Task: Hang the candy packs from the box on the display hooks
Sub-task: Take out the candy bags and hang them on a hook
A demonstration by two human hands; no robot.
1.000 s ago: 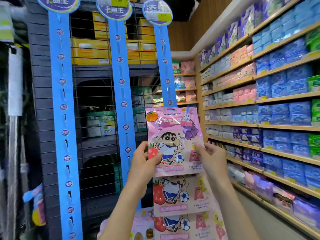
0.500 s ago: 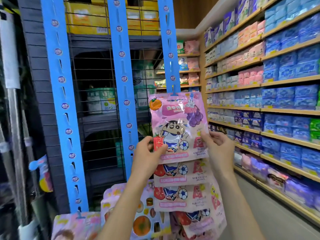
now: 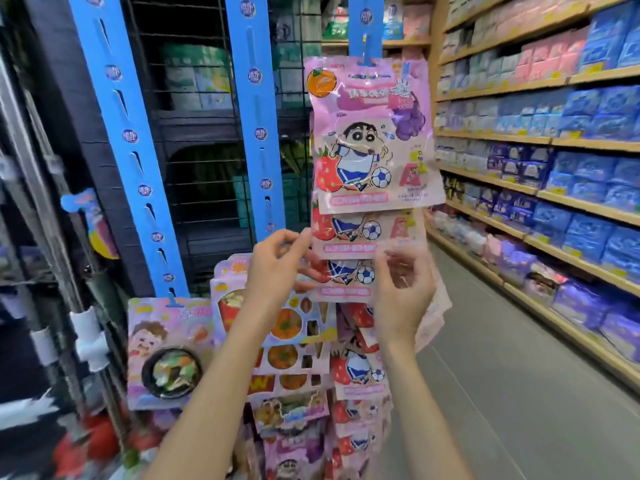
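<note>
Top candy pack (image 3: 374,133): pink, cartoon footballer print, hanging from a hook on the right-hand blue display strip (image 3: 365,26), its upper edge caught at the strip's lower end. It hangs free; neither hand touches it. Beneath it, overlapping downward on the same strip, a second pack (image 3: 363,233) and a third pack (image 3: 346,278) of the same print, with more of the kind further down.

Left hand (image 3: 273,271): raised at the left edge of the second and third packs, fingers loosely curled, fingertips at the lower left corner of the second pack. Whether they pinch it or merely touch it cannot be told. Right hand (image 3: 405,289): in front of the right side of the third pack, fingers relaxed and slightly spread, holding nothing that can be made out.

Middle blue strip (image 3: 256,109): upper hooks bare, snack packs with cut-out windows (image 3: 287,327) at its lower part. Left blue strip (image 3: 128,140): one pack with a bowl picture (image 3: 166,355) at its foot. Behind the strips, a dark wire rack (image 3: 194,150). To the right, wooden shelves (image 3: 540,140) of blue and pink packets line an aisle with a grey floor (image 3: 502,393)
</note>
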